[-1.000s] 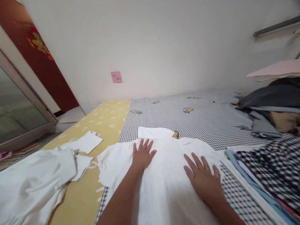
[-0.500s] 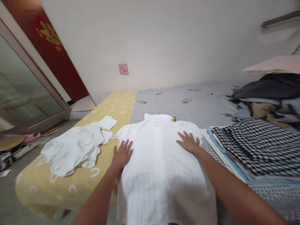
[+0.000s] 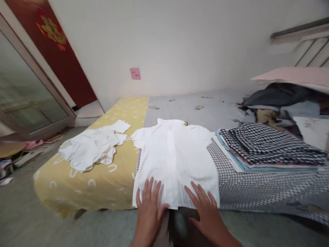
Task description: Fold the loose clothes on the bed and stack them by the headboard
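Observation:
A white short-sleeved shirt (image 3: 172, 154) lies spread out at the near edge of the bed, its collar toward the wall. My left hand (image 3: 149, 206) is at the lower left of the shirt, fingers spread over its hem. Over the hem's right part is my right hand (image 3: 204, 206), also with fingers apart. Neither hand grips anything. To the left, a crumpled white garment (image 3: 89, 147) with white tags (image 3: 122, 126) rests on the yellow part of the bedding. Right of the shirt sits a folded stack topped by a black-and-white checked cloth (image 3: 267, 144).
The bed (image 3: 123, 188) has yellow and checked covers. Dark, brown and grey clothes (image 3: 280, 94) are heaped at the right under a pink item (image 3: 293, 75). A wall with a pink note (image 3: 135, 73) stands behind. Various items (image 3: 28, 151) lie on the floor at left.
Both hands have moved from the shirt's upper sides down to its hem. The shirt now lies flatter, its lower part resting at the bed's edge. The view has shifted.

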